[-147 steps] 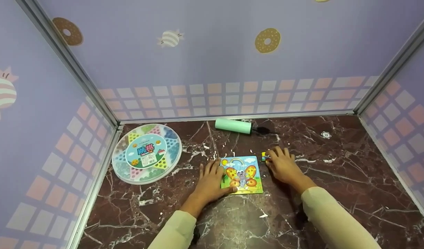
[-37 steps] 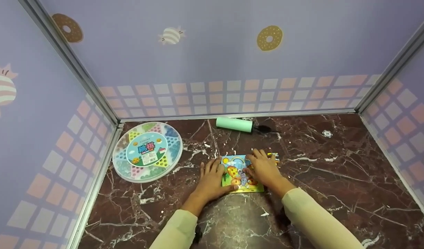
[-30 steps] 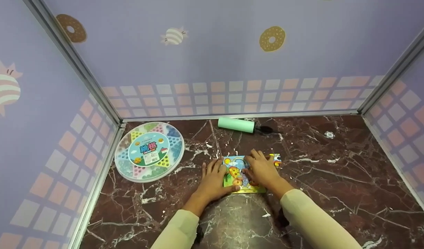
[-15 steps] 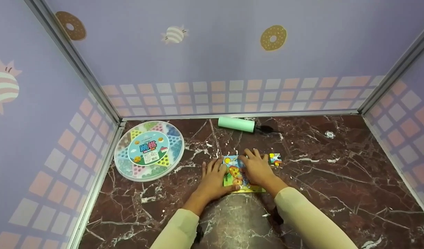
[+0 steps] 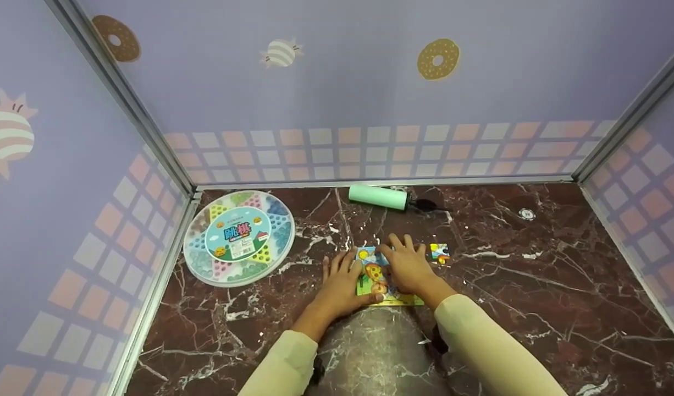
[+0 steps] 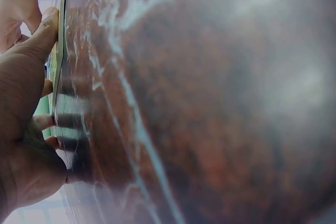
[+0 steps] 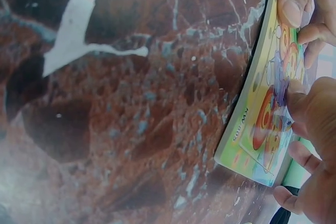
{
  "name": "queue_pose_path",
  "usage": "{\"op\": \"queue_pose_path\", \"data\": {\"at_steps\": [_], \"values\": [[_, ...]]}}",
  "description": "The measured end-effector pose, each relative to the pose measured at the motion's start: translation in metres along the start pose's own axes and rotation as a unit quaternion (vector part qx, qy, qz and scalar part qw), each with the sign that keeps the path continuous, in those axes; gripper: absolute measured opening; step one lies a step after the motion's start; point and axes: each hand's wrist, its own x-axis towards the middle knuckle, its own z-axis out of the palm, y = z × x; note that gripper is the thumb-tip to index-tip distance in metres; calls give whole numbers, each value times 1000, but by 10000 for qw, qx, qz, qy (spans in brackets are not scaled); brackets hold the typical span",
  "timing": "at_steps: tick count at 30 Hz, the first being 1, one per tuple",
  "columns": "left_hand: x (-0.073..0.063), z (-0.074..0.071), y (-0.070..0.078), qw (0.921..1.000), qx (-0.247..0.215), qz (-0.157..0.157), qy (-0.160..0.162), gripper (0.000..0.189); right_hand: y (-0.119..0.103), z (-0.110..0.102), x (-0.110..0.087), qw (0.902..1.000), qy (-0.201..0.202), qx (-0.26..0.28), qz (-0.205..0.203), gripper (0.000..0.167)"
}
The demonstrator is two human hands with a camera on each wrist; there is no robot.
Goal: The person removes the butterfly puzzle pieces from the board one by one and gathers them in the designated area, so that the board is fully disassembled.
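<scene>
The puzzle board lies face up on the counter, partly covered by both hands. The left hand rests along its left side, thumb over the front edge, fingers spread; this grip steadies without closing. The right hand has bent fingers on the board's upper right; whether its grip has hold of a piece cannot be told, as the hand hides that area. Recommended, in this judgement: light, constant left-hand pressure, even pressing with the right fingertips, and a check for flush seams before lifting. A loose piece lies right of the board, best left undisturbed. Farther off, the round game box and green pump present no obstruction.
</scene>
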Motion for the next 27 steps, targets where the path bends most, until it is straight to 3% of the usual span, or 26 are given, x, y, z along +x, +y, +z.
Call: {"op": "queue_pose_path", "data": {"at_steps": [16,27], "values": [[0,1,0,10000,6,47,-12,78,1,4,0,9999,8,-76,-90,43],[1,0,2,9999,-59,-94,-78,78,1,4,1,10000,-46,85,11,47]]}}
